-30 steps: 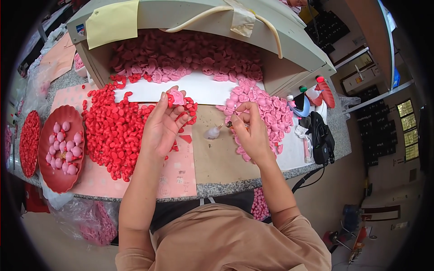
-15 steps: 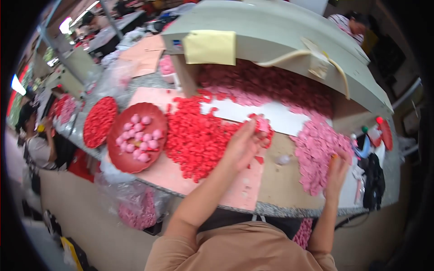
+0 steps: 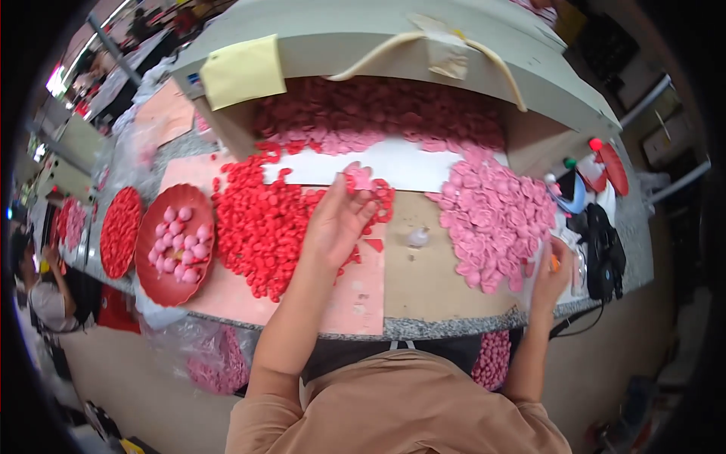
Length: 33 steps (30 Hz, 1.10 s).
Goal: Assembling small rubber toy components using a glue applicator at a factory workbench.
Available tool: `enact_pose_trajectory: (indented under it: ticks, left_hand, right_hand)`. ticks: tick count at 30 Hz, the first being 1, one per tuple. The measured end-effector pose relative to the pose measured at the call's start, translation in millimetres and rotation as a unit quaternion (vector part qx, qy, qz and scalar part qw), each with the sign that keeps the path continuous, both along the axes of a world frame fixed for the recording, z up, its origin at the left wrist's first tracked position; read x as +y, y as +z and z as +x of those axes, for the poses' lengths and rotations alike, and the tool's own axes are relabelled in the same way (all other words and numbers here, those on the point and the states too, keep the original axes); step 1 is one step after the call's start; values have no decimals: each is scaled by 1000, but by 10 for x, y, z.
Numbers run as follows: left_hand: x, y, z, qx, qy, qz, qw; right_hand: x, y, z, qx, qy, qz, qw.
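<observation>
My left hand (image 3: 339, 221) is raised over the right edge of a heap of small red pieces (image 3: 261, 231). Its fingers pinch a pink flower-shaped piece (image 3: 358, 177), with red showing beside it. Near the table's front edge, my right hand (image 3: 552, 278) is closed round a small pale, translucent object with an orange part (image 3: 556, 264); its kind is hard to make out. That hand sits just right of a heap of flat pink petal-like pieces (image 3: 495, 219). Between the heaps, a small clear whitish object (image 3: 417, 237) lies on the brown board (image 3: 412, 287).
A red scalloped plate (image 3: 162, 292) bears pink balls (image 3: 184, 214); beside it stands a red dish of red pieces (image 3: 121, 233). A grey hood (image 3: 363, 53) overhangs more pink pieces at the back. A black cable item (image 3: 603, 253) lies right. Another person (image 3: 47, 299) works far left.
The whole view has swung, so the table appears shifted left. My right hand has come nearer the table's front edge, off the pink heap's side. My left hand still holds the pink piece.
</observation>
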<state>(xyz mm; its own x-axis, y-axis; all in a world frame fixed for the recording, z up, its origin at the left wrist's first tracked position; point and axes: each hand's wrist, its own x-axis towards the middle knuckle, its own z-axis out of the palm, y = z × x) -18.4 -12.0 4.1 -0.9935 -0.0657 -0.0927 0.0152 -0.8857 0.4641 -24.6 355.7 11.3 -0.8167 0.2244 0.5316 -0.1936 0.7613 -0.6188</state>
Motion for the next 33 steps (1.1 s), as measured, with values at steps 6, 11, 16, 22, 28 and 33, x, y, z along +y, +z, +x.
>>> enact_pose_trajectory:
  ticks: [6,11,16,22,28,33]
  left_hand:
    - [53,-15,-30,1,-5,16,1000]
    - [77,34,10,8,7,40,999]
    - [90,91,89,35,-13,46,998]
    - [91,105,54,16,-18,50,998]
    - [127,61,85,34,-49,23,998]
    - [233,43,80,-3,-76,9,997]
  right_hand:
    - [-1230,159,114,-93,320,40,942]
    - [-1446,108,10,-231,399,-37,887]
    - [-1638,478,131,-352,597,-392,605]
    - [-1650,592,233,-336,690,-420,485]
    - [-1597,757,152,-230,785,-310,485]
    - [-1440,570,-18,-252,690,-392,554]
